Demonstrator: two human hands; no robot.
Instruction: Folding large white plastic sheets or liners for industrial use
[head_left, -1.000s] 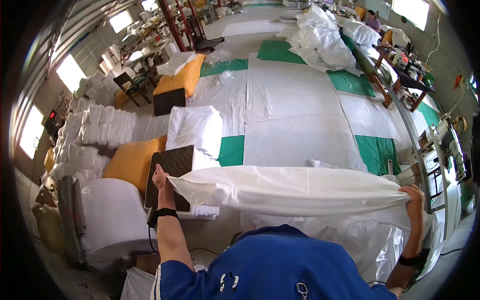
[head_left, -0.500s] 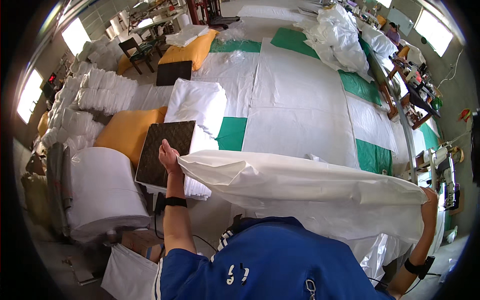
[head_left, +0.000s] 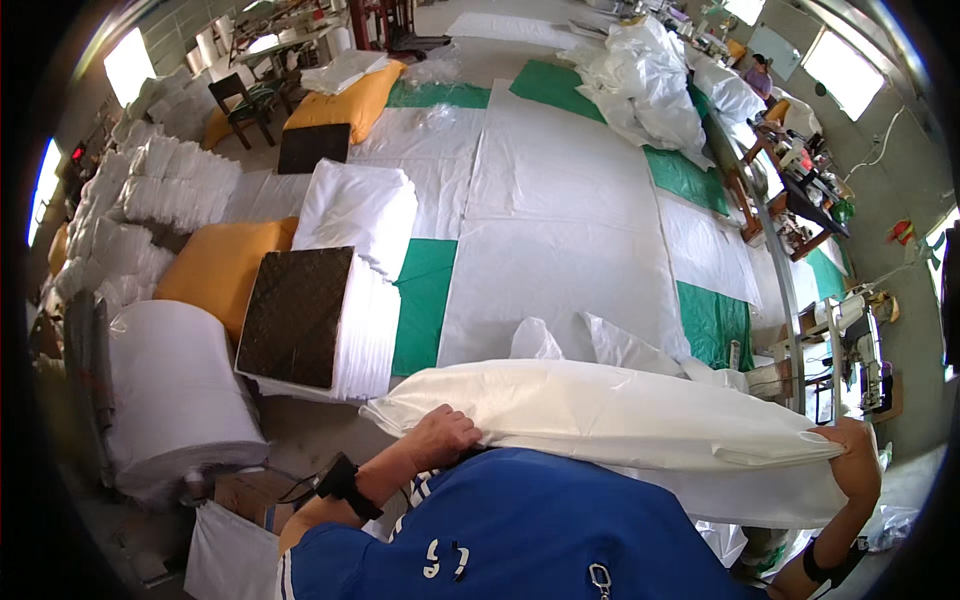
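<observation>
A long white plastic sheet (head_left: 600,405) stretches across in front of my body, bulging along its far side, with its left end coming to a point. My left hand (head_left: 440,437) has its fingers curled onto the near edge of the sheet, a little in from that end. Bunched material at the sheet's right end is gripped in my right hand (head_left: 848,452). Below the right part of the sheet hangs more white material, and what lies under it is hidden. Just beyond the sheet, loose white flaps (head_left: 625,342) stick up.
To the left stand a white stack with a dark board (head_left: 295,315) on top, an orange sack (head_left: 218,262) and a big white roll (head_left: 178,385). White and green sheets (head_left: 560,280) cover the floor ahead. Along the right runs a metal rail (head_left: 775,240) beside machines; a person (head_left: 759,78) sits beyond.
My left hand has come inward and nearer my body, from the sheet's left tip to its near edge. The sheet has dropped closer to me, and the view has shifted slightly right.
</observation>
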